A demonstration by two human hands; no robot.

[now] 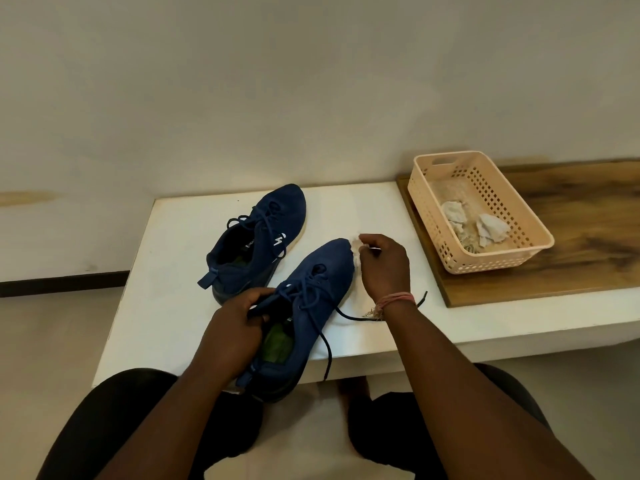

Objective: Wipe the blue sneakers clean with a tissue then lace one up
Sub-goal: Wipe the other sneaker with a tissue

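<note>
Two blue sneakers lie on a white table [166,306]. The far sneaker [256,240] sits alone toward the back, laces loosely threaded. The near sneaker [318,292] points away from me, its heel hanging over the table's front edge. My left hand [239,323] grips the near sneaker at the collar and tongue. My right hand [384,265] pinches a white tissue [356,251] against the toe's right side. A loose dark lace [349,317] trails from the near sneaker across the table, under my right wrist.
A peach plastic basket [433,206] with crumpled used tissues [491,226] stands on a wooden board [571,271] at the right. A pale wall rises right behind the table. My knees are below the table's front edge.
</note>
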